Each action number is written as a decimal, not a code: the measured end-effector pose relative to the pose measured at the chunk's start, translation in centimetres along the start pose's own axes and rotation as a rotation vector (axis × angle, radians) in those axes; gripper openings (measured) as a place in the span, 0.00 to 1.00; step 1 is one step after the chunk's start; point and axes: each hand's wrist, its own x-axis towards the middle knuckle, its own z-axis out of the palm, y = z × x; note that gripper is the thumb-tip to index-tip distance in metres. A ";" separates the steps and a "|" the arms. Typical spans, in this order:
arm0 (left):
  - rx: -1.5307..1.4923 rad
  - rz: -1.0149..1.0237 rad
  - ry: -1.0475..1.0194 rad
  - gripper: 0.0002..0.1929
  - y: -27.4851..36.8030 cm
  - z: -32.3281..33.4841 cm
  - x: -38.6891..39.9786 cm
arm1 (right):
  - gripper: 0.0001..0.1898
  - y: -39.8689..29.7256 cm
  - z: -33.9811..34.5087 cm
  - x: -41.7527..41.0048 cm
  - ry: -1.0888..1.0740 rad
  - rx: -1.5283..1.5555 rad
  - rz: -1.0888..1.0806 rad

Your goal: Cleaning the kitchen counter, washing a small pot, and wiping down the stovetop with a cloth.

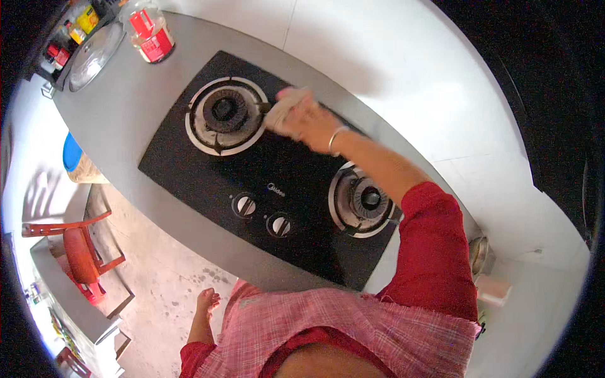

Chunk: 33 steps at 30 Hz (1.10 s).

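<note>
My right hand [312, 125] presses a pale cloth [287, 109] over the back middle of a black glass Midea gas hob [293, 165]. The cloth is blurred, and its far end shows some pink. Just left of it is the left burner [224, 111] with its round pan support. Beneath my right forearm lies the right burner [366, 198], partly covered. Two control knobs [246, 206] sit at the hob's front. My left hand [208, 300] hangs beside my body above the floor, its fingers curled, and nothing shows in it.
A clear jar with a red label [153, 45] stands on the grey countertop [113, 118] at the back left. Near it, a pan lid [97, 56] leans against a rack of bottles [75, 33]. A blue-lidded container [73, 153] and a wooden chair [82, 255] are at left.
</note>
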 end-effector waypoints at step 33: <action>0.133 0.010 0.043 0.17 5.4 -1.0 1.3 | 0.09 -11.8 -3.2 -2.2 -0.315 0.150 -0.094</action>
